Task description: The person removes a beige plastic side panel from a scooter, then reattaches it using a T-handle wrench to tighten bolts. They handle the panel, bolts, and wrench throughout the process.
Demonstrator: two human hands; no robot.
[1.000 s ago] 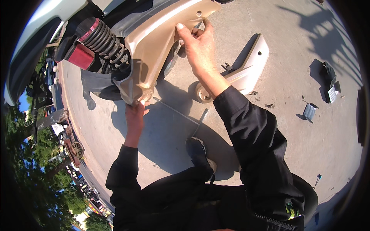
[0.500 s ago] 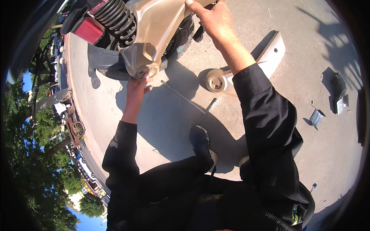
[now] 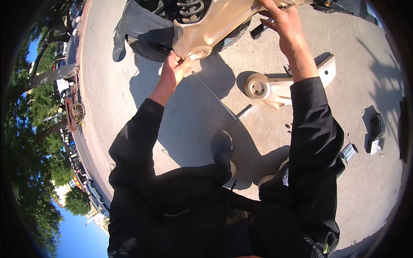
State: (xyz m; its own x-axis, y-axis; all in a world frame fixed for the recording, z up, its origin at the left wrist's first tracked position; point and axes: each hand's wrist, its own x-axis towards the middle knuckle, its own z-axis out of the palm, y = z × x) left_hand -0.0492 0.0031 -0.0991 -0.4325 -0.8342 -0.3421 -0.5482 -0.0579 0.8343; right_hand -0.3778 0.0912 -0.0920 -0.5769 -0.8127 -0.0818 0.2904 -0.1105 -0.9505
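Note:
A gold plastic side panel (image 3: 221, 26) lies against the side of a motorcycle or scooter, beside its black coil spring (image 3: 189, 9). My left hand (image 3: 171, 75) pinches the panel's near rounded end, thumb by the round recess and fingers at the edge. My right hand (image 3: 289, 32) grips the far edge of the same panel, its thumb and fingers closed on it. To the right, partly behind my right forearm, a second gold panel (image 3: 279, 91) with a round end rests on the concrete. A T-handle wrench (image 3: 217, 98) lies on the ground between my arms.
The black mudguard (image 3: 142, 23) and wheel (image 3: 148, 48) stand at the upper left. Small dark pieces (image 3: 288, 127) lie near my right sleeve. Further right are a small clear packet (image 3: 349, 151) and a dark packet with a white label (image 3: 375, 144). My shoe (image 3: 222, 148) is by the wrench.
My view has shifted, so the panel and ground items sit further right and higher. My left hand has moved its grip at the rounded end; my right hand still holds the far edge.

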